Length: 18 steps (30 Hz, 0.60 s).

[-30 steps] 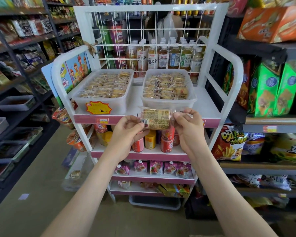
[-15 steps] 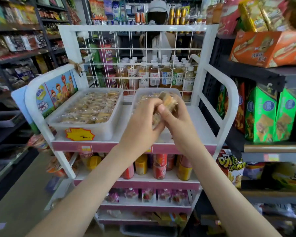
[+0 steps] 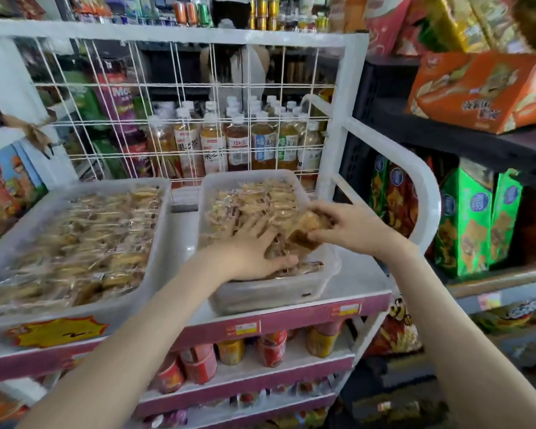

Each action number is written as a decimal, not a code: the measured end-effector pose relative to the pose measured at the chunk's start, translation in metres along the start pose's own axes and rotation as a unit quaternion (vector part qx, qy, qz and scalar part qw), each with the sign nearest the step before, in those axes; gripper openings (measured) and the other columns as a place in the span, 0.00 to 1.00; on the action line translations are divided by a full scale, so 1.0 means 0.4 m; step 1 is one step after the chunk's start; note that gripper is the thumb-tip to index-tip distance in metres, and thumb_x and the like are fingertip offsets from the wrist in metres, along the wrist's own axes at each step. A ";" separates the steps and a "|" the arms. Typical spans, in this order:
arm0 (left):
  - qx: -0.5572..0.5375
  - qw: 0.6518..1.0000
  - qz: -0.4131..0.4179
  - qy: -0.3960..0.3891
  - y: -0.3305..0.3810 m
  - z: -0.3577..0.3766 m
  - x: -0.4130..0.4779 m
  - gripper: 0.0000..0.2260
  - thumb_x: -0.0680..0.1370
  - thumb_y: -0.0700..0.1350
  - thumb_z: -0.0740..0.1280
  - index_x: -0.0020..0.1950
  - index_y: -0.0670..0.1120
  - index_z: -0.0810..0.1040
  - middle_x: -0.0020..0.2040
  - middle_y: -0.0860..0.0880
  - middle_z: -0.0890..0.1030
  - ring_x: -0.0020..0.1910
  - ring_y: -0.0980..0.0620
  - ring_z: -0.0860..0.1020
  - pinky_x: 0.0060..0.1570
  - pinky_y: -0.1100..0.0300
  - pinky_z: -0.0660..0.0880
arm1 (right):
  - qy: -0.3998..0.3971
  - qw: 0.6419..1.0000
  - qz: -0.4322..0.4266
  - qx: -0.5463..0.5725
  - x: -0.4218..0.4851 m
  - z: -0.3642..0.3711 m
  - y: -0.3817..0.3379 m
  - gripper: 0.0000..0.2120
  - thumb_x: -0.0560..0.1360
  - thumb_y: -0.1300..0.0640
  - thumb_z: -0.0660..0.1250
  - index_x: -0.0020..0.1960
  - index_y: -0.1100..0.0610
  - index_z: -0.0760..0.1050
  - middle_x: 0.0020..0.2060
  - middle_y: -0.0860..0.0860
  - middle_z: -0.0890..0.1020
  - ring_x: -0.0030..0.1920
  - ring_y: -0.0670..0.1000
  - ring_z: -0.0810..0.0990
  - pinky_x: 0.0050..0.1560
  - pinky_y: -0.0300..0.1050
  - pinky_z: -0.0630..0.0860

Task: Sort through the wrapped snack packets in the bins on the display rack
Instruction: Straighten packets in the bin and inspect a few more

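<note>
On top shelf of white wire-backed metal display rack (image 3: 351, 88), in right-hand translucent plastic bin (image 3: 270, 294): left hand (image 3: 251, 252) spread flat on heaped packets (image 3: 254, 199), apparently steadying them; right hand (image 3: 350, 226) pinching one clear-wrapped, golden-brown snack packet (image 3: 307, 227) just above bin's right edge, likely for slotting in. Slightly blurred; label unreadable.

Two bins (image 3: 270, 294), two hands (image 3: 251, 252), one rack (image 3: 347, 119), one held packet (image 3: 307, 230), uncountable others.

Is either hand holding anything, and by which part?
The right hand pinches one wrapped snack packet by one end. The left hand holds nothing; it rests flat on the packets in the right bin.
</note>
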<state>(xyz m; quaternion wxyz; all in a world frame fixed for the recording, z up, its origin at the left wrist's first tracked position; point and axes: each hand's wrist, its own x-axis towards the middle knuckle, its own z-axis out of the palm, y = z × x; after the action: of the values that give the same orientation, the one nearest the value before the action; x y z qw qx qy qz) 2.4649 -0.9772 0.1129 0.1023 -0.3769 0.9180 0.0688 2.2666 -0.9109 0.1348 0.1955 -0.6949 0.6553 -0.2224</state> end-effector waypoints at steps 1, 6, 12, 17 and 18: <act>0.001 1.000 -0.007 -0.021 -0.007 0.003 0.006 0.39 0.75 0.72 0.45 0.79 0.53 0.39 0.78 0.52 0.35 0.77 0.52 0.35 0.75 0.46 0.34 | -0.053 0.998 0.010 -0.027 0.011 0.004 0.002 0.23 0.77 0.56 0.67 0.70 0.48 0.68 0.64 0.45 0.74 0.59 0.42 0.74 0.58 0.33 0.68; 0.015 0.999 -0.024 -0.045 -0.027 0.004 0.002 0.40 0.73 0.74 0.43 0.78 0.56 0.37 0.78 0.54 0.34 0.77 0.52 0.34 0.75 0.49 0.35 | -0.080 0.978 0.014 -0.191 0.068 0.039 -0.001 0.23 0.77 0.58 0.64 0.71 0.44 0.67 0.64 0.44 0.74 0.67 0.50 0.68 0.65 0.53 0.61; 0.021 0.999 -0.034 -0.034 -0.018 0.005 0.000 0.40 0.72 0.75 0.43 0.78 0.56 0.37 0.78 0.53 0.35 0.77 0.51 0.35 0.75 0.49 0.36 | 0.066 0.946 0.017 -0.318 0.091 0.075 -0.013 0.29 0.71 0.52 0.73 0.65 0.55 0.61 0.59 0.51 0.70 0.61 0.54 0.67 0.57 0.50 0.59; 0.008 0.999 -0.035 -0.022 -0.018 0.011 0.000 0.41 0.71 0.75 0.43 0.78 0.57 0.37 0.79 0.53 0.36 0.77 0.51 0.35 0.75 0.49 0.37 | 0.027 0.969 0.001 -0.246 0.073 0.062 -0.024 0.13 0.73 0.53 0.69 0.51 0.53 0.66 0.43 0.48 0.78 0.50 0.52 0.75 0.51 0.44 0.53; 0.005 0.999 -0.034 -0.018 -0.017 0.012 -0.001 0.41 0.71 0.75 0.43 0.78 0.57 0.37 0.79 0.53 0.36 0.77 0.51 0.35 0.75 0.49 0.36 | 0.004 0.980 0.002 -0.199 0.059 0.051 -0.027 0.12 0.73 0.52 0.70 0.49 0.52 0.67 0.42 0.47 0.79 0.50 0.50 0.75 0.54 0.44 0.54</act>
<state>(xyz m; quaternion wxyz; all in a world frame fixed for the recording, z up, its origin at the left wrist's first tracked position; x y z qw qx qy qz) 2.4709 -0.9808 0.1082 0.1232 -0.4057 0.9031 0.0680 2.2881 -0.9342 0.1252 0.0512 -0.7178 0.6885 -0.0904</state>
